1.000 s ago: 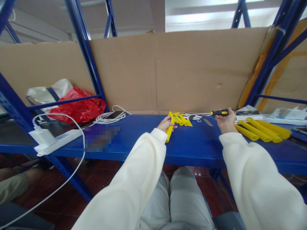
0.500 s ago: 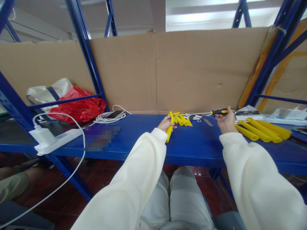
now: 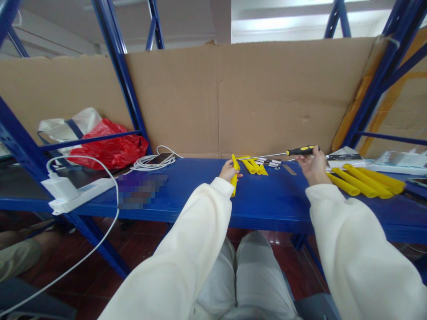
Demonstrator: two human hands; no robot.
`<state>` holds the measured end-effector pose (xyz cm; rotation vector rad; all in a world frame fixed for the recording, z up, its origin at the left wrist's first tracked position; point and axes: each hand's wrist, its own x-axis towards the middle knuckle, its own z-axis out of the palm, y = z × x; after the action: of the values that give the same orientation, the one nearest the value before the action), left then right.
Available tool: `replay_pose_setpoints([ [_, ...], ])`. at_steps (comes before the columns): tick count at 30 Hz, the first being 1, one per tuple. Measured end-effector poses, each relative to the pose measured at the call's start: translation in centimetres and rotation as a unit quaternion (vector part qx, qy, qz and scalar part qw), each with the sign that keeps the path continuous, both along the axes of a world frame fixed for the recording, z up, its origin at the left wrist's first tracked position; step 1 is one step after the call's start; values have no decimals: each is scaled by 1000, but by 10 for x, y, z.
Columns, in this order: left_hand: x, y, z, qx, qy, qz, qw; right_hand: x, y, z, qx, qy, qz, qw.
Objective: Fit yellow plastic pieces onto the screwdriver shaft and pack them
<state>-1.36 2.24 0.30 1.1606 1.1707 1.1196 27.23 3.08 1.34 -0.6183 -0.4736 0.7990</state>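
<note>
My left hand is closed around a yellow plastic tube, held roughly upright over the blue shelf top. In my right hand is a screwdriver with a black and yellow handle, gripped near the handle's rear end. Its long thin shaft points left, and the tip meets the upper part of the yellow tube; whether it sits inside cannot be made out. Behind the tube lie several shorter yellow pieces and some small black-and-white items.
Several long yellow tubes lie at the right. A flat brownish strip rests mid-shelf. To the left are a coiled white cable, a phone, a power strip and a red bag. A cardboard sheet stands behind.
The screwdriver has shifted slightly left and its handle has risen a little. My right hand's fingers look looser around the handle. The yellow tube has become more upright.
</note>
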Motion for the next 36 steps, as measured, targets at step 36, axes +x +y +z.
replay_pose_setpoints([
  [36, -4, 4, -2, 8, 51, 77, 996, 4, -1, -10, -147, -104, -32, 983],
])
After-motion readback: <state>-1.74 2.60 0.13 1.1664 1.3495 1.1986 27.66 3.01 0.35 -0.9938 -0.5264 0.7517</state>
